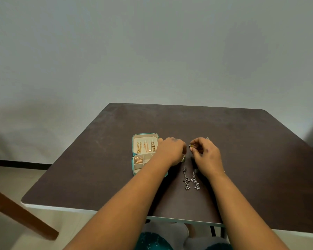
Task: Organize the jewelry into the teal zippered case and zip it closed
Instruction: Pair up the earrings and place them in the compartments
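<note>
case (136, 160) left of earrings (191, 179) (both on table (242, 141))

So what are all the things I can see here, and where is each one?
Teal zippered jewelry case: one, teal with cream lining, open on the table's left-middle.
Gold chains: about three, gold, hung in the case's far half.
Gold pieces: a small heap, gold, in a near compartment.
Silver dangly earrings: two, silver-dark, on the table right of the case.
Small gold earring: one, gold, pinched by the right hand.
Dark brown table: one, brown.
Wooden chair: one, brown, lower left.
Left hand: over the case's right edge.
Right hand: above the silver earrings.
</note>
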